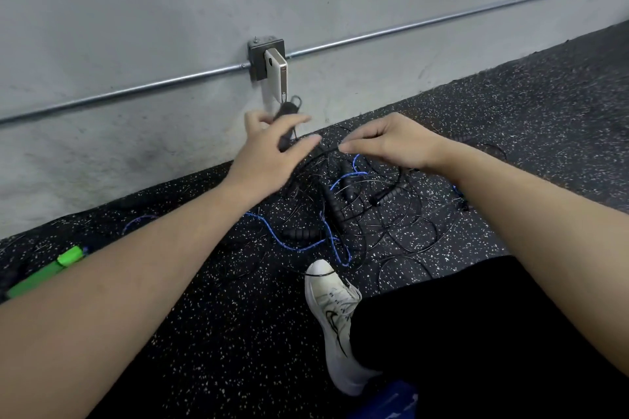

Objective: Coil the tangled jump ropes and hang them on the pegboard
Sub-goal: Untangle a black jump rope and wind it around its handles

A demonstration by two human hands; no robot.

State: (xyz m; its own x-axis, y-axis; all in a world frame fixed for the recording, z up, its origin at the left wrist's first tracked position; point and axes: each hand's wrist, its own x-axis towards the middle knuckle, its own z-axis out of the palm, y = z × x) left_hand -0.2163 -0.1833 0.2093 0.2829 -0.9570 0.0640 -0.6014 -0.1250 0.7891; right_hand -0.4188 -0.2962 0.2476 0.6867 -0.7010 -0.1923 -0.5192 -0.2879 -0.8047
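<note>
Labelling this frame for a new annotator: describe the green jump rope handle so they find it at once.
Start at the grey wall and drop to the speckled black floor at the far left edge. The green handle lies there beside the left forearm, apart from the tangle. It is the only bright green thing; the other handles are black.

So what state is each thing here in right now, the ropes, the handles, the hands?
Left hand: raised, holding a black rope handle.
Right hand: pinching a thin black cord.
Thin black jump ropes: tangled, loose on the speckled rubber floor.
Blue braided rope: uncoiled, snaking through the tangle.
Black ribbed handles: lying on the floor.
Green handle: lying on the floor, apart.
White shoe: black cord across its toe.
</note>
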